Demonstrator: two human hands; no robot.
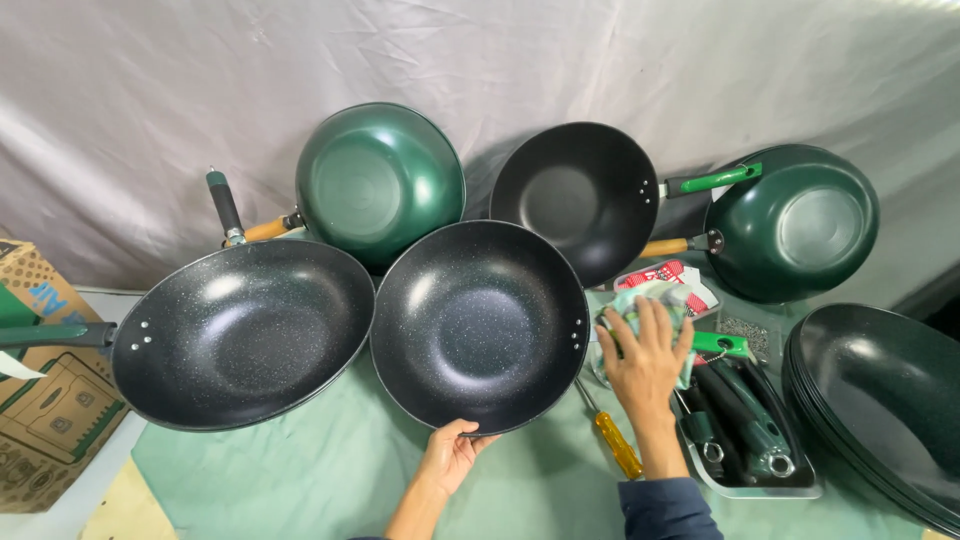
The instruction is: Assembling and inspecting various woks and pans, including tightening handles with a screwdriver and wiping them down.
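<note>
My left hand (449, 455) grips the near rim of a black speckled wok (480, 325) that stands tilted at the middle of the table. My right hand (645, 355) lies flat on a light green cloth (640, 297) just right of that wok, fingers spread and pressing down on it. A screwdriver with a yellow handle (618, 443) rests on the table between my two arms.
Another black wok (240, 330) leans at the left, a green-backed wok (380, 182) and a black one (575, 198) behind, a green one (795, 222) at right. Stacked woks (880, 400), a tray of green handles (750, 430) and a cardboard box (45, 400) flank the table.
</note>
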